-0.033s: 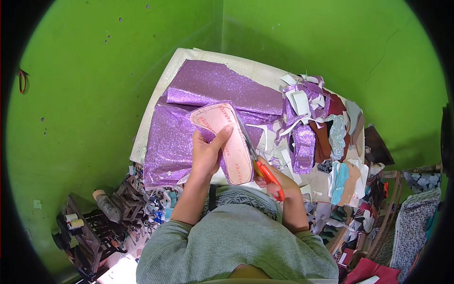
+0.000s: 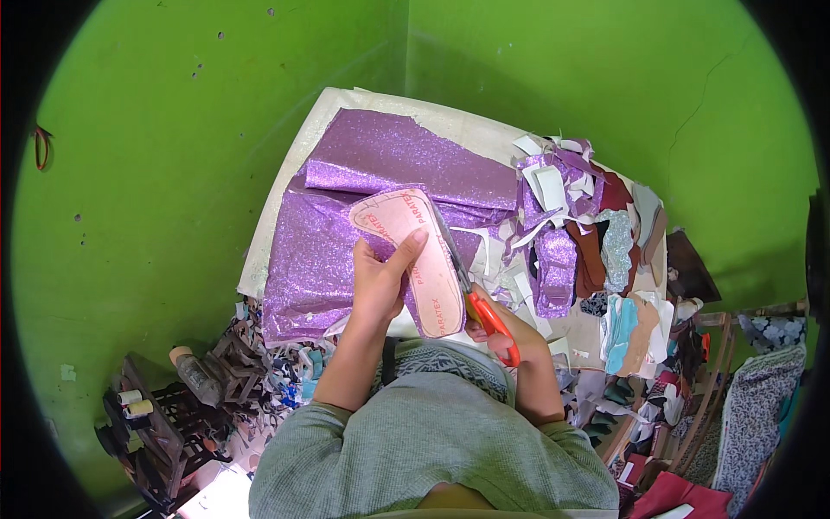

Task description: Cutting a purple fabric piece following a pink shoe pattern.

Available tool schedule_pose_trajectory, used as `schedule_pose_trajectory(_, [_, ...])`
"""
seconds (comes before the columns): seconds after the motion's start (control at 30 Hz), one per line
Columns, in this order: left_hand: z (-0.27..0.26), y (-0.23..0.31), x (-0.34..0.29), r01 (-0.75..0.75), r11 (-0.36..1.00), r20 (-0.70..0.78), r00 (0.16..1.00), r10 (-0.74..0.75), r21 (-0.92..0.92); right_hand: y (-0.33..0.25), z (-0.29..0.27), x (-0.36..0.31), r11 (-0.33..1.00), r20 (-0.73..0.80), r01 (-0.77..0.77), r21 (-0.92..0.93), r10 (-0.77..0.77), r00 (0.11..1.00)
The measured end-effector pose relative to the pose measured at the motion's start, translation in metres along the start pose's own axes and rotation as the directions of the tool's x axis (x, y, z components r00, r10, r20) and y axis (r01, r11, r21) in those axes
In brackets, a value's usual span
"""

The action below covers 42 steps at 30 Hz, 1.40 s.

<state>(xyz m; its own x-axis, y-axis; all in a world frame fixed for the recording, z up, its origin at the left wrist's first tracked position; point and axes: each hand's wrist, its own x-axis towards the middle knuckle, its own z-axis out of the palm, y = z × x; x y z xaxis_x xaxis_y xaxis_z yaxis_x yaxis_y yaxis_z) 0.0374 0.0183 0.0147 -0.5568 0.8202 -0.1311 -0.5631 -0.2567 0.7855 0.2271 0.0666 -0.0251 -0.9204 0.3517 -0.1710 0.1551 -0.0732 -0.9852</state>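
My left hand [image 2: 385, 272] grips a pale pink shoe-shaped template [image 2: 437, 298], its thumb pressed on top and its fingers underneath. Glittery purple material shows as a thin border around the template's edge. In my right hand [image 2: 512, 333] is a pair of scissors [image 2: 489, 322] with orange-red handles. Their blades lie along the right edge of the template, against the purple border. Whether the blades are parted is hard to make out. Under and beyond both hands, a large sheet of purple glitter material [image 2: 316, 251] lies partly folded on the table.
The pale table [image 2: 285, 182] stands in a corner of green walls. Purple and white offcuts [image 2: 549, 186] pile up at its right, beside cut pieces in brown, silver and turquoise [image 2: 617, 333]. Scraps cover the floor. A dark wooden stand [image 2: 160, 432] is at lower left, patterned cloth [image 2: 756, 415] at lower right.
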Motion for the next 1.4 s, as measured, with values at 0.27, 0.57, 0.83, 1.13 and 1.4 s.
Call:
schedule_pose_trajectory(0.27, [0.006, -0.006, -0.007, 0.024, 0.996, 0.038, 0.999, -0.021, -0.085, -0.016, 0.012, 0.003, 0.997, -0.11, 0.051, 0.064, -0.044, 0.993])
schedule_pose_trajectory(0.57, [0.009, -0.008, -0.008, 0.027, 0.996, 0.05, 0.998, -0.023, -0.089, -0.019, 0.01, 0.0, 0.998, -0.135, 0.053, 0.028, -0.049, 0.99])
schedule_pose_trajectory(0.83, [0.009, -0.007, -0.009, 0.021, 0.998, 0.091, 0.996, -0.015, -0.067, -0.006, 0.009, -0.004, 0.995, -0.084, 0.028, 0.096, -0.02, 0.996])
schedule_pose_trajectory(1.13, [0.009, -0.009, -0.01, 0.035, 0.997, 0.099, 0.995, -0.027, -0.073, -0.023, 0.013, -0.004, 0.996, -0.141, 0.081, 0.046, -0.074, 0.987])
schedule_pose_trajectory(1.4, [0.005, -0.011, -0.008, 0.088, 0.994, 0.114, 0.99, -0.08, -0.066, -0.011, 0.012, -0.004, 0.999, -0.093, -0.004, -0.034, 0.001, 0.996])
